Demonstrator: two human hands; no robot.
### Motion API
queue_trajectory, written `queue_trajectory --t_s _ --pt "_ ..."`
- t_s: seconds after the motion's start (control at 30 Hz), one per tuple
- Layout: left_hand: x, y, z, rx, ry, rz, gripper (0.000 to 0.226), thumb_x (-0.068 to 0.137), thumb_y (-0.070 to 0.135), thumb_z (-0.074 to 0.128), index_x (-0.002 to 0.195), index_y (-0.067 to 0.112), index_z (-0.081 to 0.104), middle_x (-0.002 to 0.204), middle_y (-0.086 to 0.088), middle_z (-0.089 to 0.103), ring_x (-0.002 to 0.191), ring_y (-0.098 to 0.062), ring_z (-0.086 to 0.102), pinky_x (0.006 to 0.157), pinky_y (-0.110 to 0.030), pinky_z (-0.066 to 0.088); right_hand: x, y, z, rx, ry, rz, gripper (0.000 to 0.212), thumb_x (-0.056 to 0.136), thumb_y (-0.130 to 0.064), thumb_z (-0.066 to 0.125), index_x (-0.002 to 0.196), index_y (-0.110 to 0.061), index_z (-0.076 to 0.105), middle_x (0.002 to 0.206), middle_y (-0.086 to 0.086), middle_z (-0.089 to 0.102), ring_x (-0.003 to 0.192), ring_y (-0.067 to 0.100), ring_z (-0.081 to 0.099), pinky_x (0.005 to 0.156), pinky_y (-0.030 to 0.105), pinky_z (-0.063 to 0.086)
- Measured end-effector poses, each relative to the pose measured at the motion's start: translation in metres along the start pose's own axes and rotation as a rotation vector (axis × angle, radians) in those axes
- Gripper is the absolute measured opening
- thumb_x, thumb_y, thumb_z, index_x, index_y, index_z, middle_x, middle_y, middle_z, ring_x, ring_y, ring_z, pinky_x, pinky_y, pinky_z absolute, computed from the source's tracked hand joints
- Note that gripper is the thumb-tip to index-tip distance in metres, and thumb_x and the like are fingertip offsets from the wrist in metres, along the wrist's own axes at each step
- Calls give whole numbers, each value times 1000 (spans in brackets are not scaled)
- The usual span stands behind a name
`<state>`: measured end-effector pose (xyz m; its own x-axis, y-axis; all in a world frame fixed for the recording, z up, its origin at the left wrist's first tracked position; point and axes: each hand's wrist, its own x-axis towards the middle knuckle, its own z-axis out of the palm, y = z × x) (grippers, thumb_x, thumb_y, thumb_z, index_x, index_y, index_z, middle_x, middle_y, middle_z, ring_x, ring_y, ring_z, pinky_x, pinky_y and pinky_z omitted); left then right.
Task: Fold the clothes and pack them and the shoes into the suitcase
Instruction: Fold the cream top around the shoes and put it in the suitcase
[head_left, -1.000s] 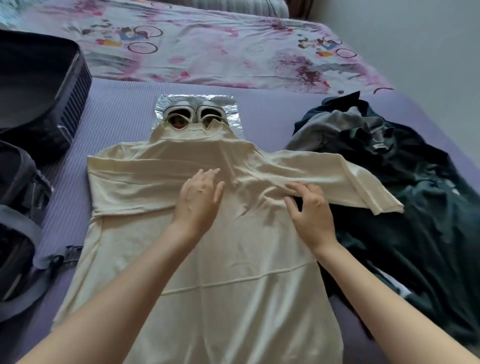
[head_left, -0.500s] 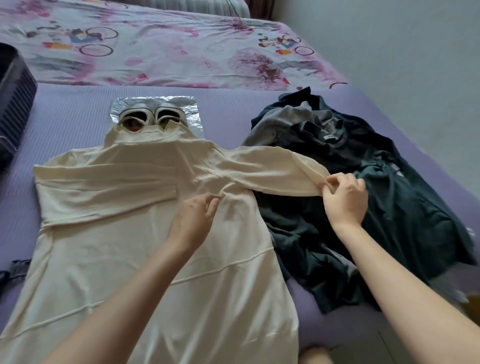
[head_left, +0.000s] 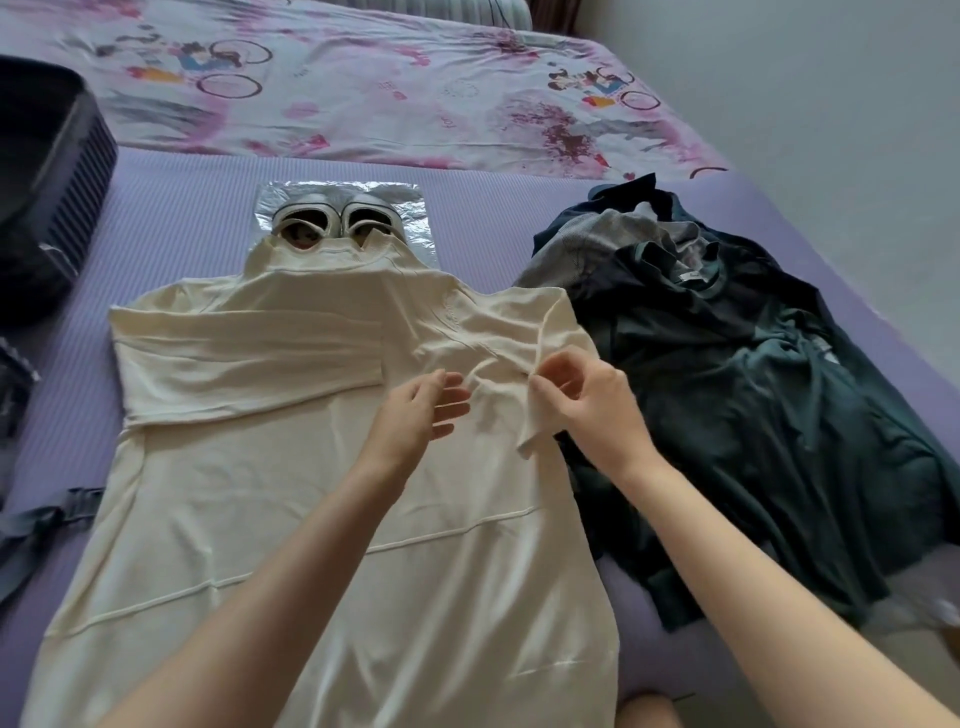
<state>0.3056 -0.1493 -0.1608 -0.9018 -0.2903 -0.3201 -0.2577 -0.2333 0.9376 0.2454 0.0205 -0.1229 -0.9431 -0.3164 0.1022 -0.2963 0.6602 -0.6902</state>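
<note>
Purple bed (head_left: 182, 249) holds the cream sweater (head_left: 311, 493) flat, centre; the right hand (head_left: 597, 400), grip clamped on the sleeve cuff (head_left: 532, 426), probably means to fold it inward, while the left hand (head_left: 415, 415), grip apart, steadies the chest.

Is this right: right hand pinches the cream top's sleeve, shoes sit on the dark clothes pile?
No. Head view: right hand pinches the sleeve of the cream top, but the shoes sit on a silver plastic sheet, not the dark clothes pile.

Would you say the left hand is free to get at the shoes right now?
Probably yes: the left hand holds nothing, and only the flat cream sweater lies between, though its collar overlaps the shoes.
</note>
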Motion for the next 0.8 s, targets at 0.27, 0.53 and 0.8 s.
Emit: queue_trajectory --t_s 0.27,0.53,0.8 --pt "1 -3 -43 -146 131 -135 12 90 22 59 86 14 67 74 -2 67 65 -13 61 60 -24 49 -11 -53 89 340 -287 -60 26 89 1 52 103 -9 71 95 4 72 87 13 67 78 24 52" --pt "27 6 -115 373 393 157 11 84 10 62 90 17 69 81 -6 67 78 -16 59 72 -29 43 43 -30 72 -52 -189 -125 29 91 -9 51 113 -20 67 112 -3 67 107 13 59 94 29 44" --pt "42 1 -160 598 503 241 10 86 15 63 92 15 71 78 0 65 71 -8 57 60 -13 40 149 -26 124 -415 -340 -89 39 92 -15 51 128 -29 56 131 5 53 121 25 46 102 35 36"
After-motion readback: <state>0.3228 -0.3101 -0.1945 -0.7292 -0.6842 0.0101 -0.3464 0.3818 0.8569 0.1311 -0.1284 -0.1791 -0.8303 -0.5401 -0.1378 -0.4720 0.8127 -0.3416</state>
